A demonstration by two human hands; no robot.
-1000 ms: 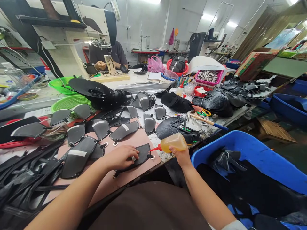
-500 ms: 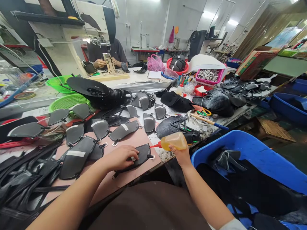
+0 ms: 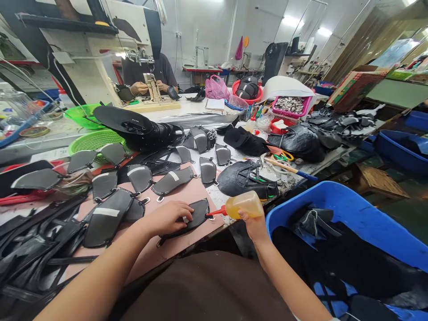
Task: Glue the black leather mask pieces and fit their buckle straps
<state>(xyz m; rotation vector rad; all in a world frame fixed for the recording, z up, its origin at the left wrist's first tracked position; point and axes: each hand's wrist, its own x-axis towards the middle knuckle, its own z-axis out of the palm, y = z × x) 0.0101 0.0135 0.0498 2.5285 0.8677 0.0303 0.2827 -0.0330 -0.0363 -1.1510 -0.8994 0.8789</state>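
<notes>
A dark grey padded piece [image 3: 200,211] with black edging lies near the table's front edge, a small metal loop at each end. Curled over its middle, my left hand [image 3: 174,217] presses and grips it, with the thumb mostly hidden. My right hand [image 3: 253,223] is wrapped around a clear squeeze bottle [image 3: 244,204] of yellow liquid, tipped nearly level. The bottle's red nozzle [image 3: 217,211] points left, its tip at the padded piece's right end beside the loop. More padded pieces with white strips, such as a large one [image 3: 109,218], lie to the left.
Black straps [image 3: 36,249] heap at the left. A blue tub [image 3: 301,196] of black material stands at my right, below the table. Further back are a black leather piece [image 3: 237,178], a green basket [image 3: 96,141], and a person [image 3: 163,71] at a sewing machine [image 3: 87,67].
My right hand has lowered the bottle slightly, bringing the nozzle tip down from the piece's upper right corner to beside the metal loop. My left hand stays on the piece.
</notes>
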